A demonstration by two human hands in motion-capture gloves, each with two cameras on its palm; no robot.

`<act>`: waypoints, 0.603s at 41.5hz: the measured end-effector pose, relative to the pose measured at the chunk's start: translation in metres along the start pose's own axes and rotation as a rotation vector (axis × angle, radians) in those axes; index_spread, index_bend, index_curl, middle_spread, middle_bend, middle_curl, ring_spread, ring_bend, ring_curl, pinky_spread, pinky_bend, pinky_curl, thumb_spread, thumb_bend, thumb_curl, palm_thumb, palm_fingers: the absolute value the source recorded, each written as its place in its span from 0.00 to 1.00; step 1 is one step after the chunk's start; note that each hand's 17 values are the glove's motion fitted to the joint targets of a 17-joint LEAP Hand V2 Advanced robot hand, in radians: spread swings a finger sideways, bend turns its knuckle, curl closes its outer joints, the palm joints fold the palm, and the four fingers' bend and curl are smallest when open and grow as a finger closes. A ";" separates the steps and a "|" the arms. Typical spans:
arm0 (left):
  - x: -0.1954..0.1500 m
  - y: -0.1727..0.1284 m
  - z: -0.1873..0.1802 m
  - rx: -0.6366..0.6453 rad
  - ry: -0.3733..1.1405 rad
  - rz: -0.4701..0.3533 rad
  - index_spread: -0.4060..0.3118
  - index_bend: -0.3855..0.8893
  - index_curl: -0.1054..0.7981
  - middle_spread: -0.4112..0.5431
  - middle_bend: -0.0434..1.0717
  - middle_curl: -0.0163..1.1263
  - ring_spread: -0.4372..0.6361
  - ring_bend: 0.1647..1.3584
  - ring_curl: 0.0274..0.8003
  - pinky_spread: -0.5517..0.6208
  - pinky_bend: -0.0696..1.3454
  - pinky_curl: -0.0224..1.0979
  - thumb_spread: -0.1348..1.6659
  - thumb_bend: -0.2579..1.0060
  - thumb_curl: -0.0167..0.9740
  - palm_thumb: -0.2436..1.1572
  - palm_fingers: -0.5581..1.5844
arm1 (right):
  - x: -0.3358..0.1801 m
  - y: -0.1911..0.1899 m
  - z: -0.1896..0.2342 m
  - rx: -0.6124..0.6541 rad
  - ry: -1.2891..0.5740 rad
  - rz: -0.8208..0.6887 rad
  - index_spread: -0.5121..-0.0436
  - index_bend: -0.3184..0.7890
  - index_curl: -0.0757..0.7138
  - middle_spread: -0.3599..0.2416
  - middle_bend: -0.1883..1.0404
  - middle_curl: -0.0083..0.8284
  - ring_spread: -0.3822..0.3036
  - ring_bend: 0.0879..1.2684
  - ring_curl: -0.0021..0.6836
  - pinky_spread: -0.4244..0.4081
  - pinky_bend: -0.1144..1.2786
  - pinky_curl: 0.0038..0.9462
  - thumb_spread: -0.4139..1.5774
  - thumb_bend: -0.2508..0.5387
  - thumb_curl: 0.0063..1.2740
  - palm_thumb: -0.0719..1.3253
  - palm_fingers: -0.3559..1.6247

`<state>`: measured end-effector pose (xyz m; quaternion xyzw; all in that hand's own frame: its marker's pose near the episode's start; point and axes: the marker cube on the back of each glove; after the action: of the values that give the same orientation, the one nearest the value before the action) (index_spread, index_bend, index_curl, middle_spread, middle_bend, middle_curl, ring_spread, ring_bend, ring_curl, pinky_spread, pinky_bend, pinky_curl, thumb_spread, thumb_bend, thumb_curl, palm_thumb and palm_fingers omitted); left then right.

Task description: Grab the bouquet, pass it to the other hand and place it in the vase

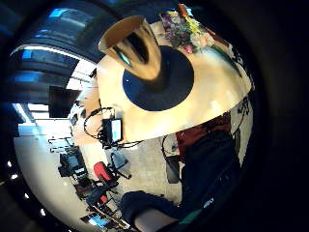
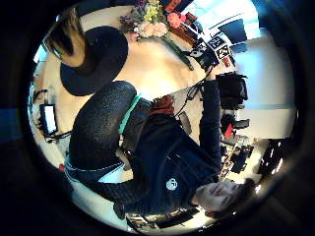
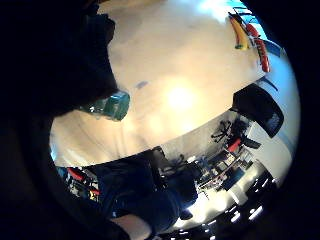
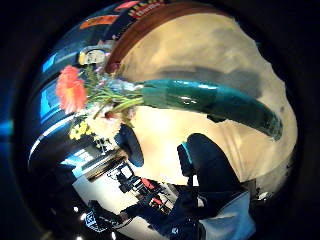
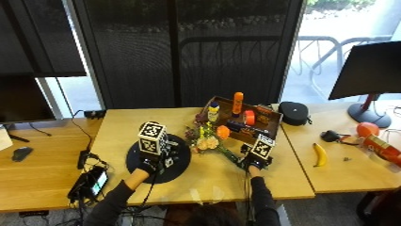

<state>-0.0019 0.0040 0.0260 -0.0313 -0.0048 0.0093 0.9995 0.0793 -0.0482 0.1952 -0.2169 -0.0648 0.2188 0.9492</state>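
Right hand point(image 5: 253, 162) sits lower right of centre in the outside view, right on the stem end of the bouquet point(image 5: 210, 139). In the right thumb side palm view the wrapped stem point(image 4: 200, 100) runs straight across, close to my palm. It's close, but I cannot tell whether this hand has closed on it or is only laid over it.

Left hand point(image 5: 150, 165) is lower left of centre, over the black round mat point(image 5: 181, 165). It's relaxed and holds nothing: thumb point(image 2: 101, 128) sticks out free, and nothing lies in the palm. The vase point(image 1: 137, 48) stands upright on that mat, mouth open, near this palm but not touched.

The bouquet looks to be lying on the tabletop point(image 5: 206, 183), centre frame. Its orange, yellow and pale heads point toward the upper left, just beside the mat's right edge. The green stems trail lower right to my right hand.

Step, as I judge it: the pick-up, at the very start. The bouquet doesn't look lifted, and neither the handover nor the placing is done.

Next move:
- get a sure hold on the stem with the right hand and lift it off the tabletop
- bring it left so the left hand can take the stem
- left hand then needs the heads up and the stem end down over the vase mouth

Watch that the heads don't knock the vase.
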 end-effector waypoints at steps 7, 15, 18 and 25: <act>-0.002 -0.002 0.003 -0.001 0.005 -0.006 0.60 0.43 0.49 0.69 0.20 0.27 0.76 0.29 0.29 0.78 0.31 0.32 0.73 0.19 0.29 0.33 0.31 | 0.010 0.007 0.025 -0.002 0.009 0.078 0.71 0.35 0.29 0.56 0.40 0.51 0.46 0.42 0.55 0.72 0.44 0.37 0.74 0.29 0.28 0.51 0.46; 0.002 -0.003 0.006 -0.016 0.002 0.005 0.59 0.43 0.49 0.69 0.20 0.28 0.76 0.29 0.30 0.78 0.31 0.32 0.73 0.19 0.29 0.33 0.31 | 0.001 0.006 0.049 0.064 0.018 0.044 0.59 0.52 0.38 0.43 0.38 0.52 0.31 0.47 0.58 0.42 0.38 0.34 0.74 0.40 0.31 0.65 0.62; 0.003 -0.003 0.007 -0.019 -0.007 0.007 0.59 0.43 0.49 0.69 0.20 0.28 0.76 0.29 0.30 0.78 0.31 0.32 0.73 0.19 0.29 0.33 0.31 | -0.003 0.004 0.051 0.104 0.019 0.061 0.57 0.58 0.44 0.39 0.38 0.53 0.28 0.45 0.58 0.34 0.35 0.33 0.75 0.41 0.31 0.68 0.68; -0.001 -0.002 0.009 -0.036 -0.028 0.002 0.59 0.43 0.50 0.69 0.20 0.28 0.76 0.29 0.30 0.78 0.31 0.32 0.73 0.19 0.29 0.33 0.31 | -0.006 0.013 0.059 0.119 -0.010 0.146 0.57 0.69 0.57 0.27 0.49 0.61 0.22 0.23 0.55 0.32 0.25 0.34 0.77 0.38 0.30 0.70 0.68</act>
<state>-0.0027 0.0029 0.0352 -0.0493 -0.0188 0.0108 0.9985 0.0558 -0.0179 0.2426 -0.1631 -0.0402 0.2919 0.9416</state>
